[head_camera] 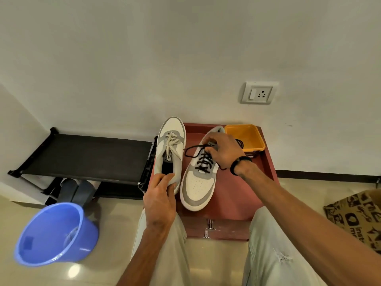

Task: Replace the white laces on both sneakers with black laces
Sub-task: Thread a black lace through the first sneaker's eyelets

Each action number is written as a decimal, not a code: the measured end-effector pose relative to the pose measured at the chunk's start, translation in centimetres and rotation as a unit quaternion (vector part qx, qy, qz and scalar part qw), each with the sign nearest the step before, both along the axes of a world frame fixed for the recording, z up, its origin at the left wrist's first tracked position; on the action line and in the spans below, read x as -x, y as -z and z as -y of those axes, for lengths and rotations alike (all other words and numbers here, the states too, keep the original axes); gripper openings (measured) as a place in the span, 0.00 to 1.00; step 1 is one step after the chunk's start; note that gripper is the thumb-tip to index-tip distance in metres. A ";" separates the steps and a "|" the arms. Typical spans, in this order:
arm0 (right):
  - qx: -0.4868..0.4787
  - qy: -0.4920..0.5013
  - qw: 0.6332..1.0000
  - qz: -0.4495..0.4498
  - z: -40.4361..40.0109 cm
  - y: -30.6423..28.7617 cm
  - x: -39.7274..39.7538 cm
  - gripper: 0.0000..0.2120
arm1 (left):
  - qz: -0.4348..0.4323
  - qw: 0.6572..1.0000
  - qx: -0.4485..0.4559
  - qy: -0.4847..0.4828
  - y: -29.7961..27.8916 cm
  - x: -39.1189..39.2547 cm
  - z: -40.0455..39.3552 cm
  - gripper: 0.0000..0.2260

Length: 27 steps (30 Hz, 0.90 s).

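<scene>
The left hand (159,200) grips the heel of the white-laced grey-and-white sneaker (171,150) at the left edge of the low red-brown table (237,193). The right hand (222,150) pinches the black lace (203,157) on the second grey-and-white sneaker (199,188), mid-table, beside an orange plastic tub (246,136) at the far right corner.

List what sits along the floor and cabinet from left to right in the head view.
Blue bucket → black rack → white-laced sneaker, held by the left hand → black-laced sneaker, under the right hand → orange tub → printed box.
</scene>
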State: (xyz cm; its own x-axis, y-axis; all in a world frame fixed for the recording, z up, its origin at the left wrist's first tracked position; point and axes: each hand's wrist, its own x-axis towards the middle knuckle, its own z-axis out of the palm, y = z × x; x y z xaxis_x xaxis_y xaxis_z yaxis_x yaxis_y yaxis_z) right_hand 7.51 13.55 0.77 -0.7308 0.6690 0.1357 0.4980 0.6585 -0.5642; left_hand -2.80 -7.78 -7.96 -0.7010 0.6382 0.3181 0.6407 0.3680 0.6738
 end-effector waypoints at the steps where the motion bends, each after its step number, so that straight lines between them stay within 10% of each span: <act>1: -0.006 0.000 1.000 -0.013 -0.3 -0.5 -0.1 0.08 | 0.000 1.000 0.001 0.001 0.0 0.1 -0.1 0.15; 14: -0.139 0.199 0.969 -0.037 -1.2 -3.6 -1.7 0.09 | -0.019 0.999 0.023 0.030 0.2 -0.5 -0.2 0.13; 18: -0.041 0.292 0.952 -0.083 -1.0 -2.6 -1.2 0.07 | -0.020 0.998 0.041 0.032 0.1 -0.7 -0.3 0.14; 27: 0.230 0.506 0.778 -0.294 3.5 2.4 0.8 0.10 | -0.024 0.999 0.024 0.033 0.3 -0.8 -0.7 0.13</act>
State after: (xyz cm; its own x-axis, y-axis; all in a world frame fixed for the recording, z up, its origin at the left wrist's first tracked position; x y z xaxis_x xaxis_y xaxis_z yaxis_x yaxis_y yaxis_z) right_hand 6.71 10.07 -1.65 0.2995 0.9376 -0.1765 0.1975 -0.2420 -0.9500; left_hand -1.96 -7.09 -8.26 -0.6417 0.6982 0.3173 0.6956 0.3556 0.6243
